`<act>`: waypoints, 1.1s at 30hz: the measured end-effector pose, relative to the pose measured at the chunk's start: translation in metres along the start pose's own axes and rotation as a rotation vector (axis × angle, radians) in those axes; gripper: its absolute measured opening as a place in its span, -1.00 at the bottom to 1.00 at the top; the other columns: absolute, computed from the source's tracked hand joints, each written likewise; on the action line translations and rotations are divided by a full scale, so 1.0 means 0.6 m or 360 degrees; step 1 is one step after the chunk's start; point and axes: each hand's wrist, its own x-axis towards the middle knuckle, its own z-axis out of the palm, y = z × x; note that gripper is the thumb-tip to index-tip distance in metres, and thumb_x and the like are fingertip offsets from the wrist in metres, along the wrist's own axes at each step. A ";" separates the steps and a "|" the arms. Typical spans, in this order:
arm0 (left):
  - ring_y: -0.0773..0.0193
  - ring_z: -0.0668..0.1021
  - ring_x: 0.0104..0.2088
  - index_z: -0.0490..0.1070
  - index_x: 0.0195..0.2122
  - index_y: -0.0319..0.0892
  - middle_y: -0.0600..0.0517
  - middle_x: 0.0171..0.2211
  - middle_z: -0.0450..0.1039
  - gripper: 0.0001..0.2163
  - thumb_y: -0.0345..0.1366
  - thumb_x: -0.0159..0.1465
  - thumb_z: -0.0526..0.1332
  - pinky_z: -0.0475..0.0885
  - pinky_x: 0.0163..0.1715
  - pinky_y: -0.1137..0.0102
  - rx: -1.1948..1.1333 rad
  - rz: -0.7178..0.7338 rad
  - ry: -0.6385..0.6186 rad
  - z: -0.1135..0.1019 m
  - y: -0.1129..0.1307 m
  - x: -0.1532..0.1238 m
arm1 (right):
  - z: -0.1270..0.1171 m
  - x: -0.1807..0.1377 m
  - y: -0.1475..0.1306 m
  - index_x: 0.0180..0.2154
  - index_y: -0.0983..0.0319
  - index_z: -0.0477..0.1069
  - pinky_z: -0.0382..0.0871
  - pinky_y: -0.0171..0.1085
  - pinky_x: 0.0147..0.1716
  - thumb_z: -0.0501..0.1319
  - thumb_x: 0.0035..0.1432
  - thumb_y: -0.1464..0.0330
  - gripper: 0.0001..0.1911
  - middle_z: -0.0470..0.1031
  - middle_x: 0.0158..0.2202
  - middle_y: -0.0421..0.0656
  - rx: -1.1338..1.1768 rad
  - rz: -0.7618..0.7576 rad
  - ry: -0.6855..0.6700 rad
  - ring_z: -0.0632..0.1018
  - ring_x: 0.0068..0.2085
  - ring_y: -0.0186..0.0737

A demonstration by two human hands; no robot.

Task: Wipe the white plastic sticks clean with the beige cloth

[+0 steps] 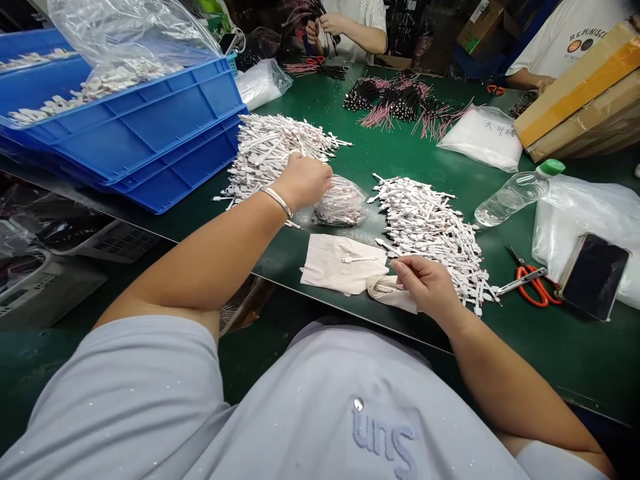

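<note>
My left hand (306, 181) reaches over the table with its fingers curled in, between a large heap of short white cables (273, 150) and a clear plastic bag (341, 202) filled with similar cables. What its fingertips hold, if anything, is hidden. Closed in a pinch, my right hand (429, 285) is beside a bunched part of a cream cloth (345, 275) at the table's front edge. I cannot make out what is in that pinch. One short white cable (361, 259) lies on the flat part of the cloth. A second cable heap (427, 233) spreads just beyond my right hand.
Stacked blue crates (175, 113) with white pieces stand at left. To the right are a plastic bottle (515, 195), orange-handled scissors (534, 285), a phone (595, 275) and a cardboard box (583, 93). Black-and-pink wires (400, 100) lie farther back, near two other people.
</note>
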 end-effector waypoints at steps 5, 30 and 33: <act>0.16 0.42 -0.12 0.43 -0.08 -0.37 -0.18 -0.12 0.47 -0.65 -0.17 0.29 0.11 0.17 -0.02 0.25 -0.0144 0.0010 0.0127 0.009 0.030 -0.022 | 0.000 0.000 -0.013 -0.46 0.27 0.42 0.22 -0.31 -0.42 0.07 0.34 -0.04 -0.44 0.35 -0.49 -0.15 -0.0310 -0.0415 -0.0191 0.38 -0.43 -0.24; 0.49 0.28 -0.58 0.36 -0.42 -0.23 0.13 -0.55 0.30 -0.76 -0.17 0.09 0.33 0.13 -0.60 0.55 -0.2731 -0.0165 -0.0856 0.025 0.203 -0.180 | -0.037 -0.037 -0.066 -0.26 0.31 0.44 0.13 -0.46 -0.63 0.25 0.11 -0.09 -0.45 0.34 -0.45 -0.18 0.0715 0.0571 -0.0565 0.32 -0.52 -0.35; 0.47 0.37 -0.51 0.36 -0.40 -0.24 0.11 -0.50 0.34 -0.77 -0.20 0.09 0.34 0.23 -0.52 0.56 -0.2798 -0.0169 -0.0898 0.017 0.208 -0.182 | -0.043 -0.036 -0.068 -0.43 0.31 0.44 0.11 -0.45 -0.62 0.26 0.13 -0.05 -0.49 0.25 -0.52 -0.21 0.0562 0.0478 -0.0574 0.27 -0.53 -0.36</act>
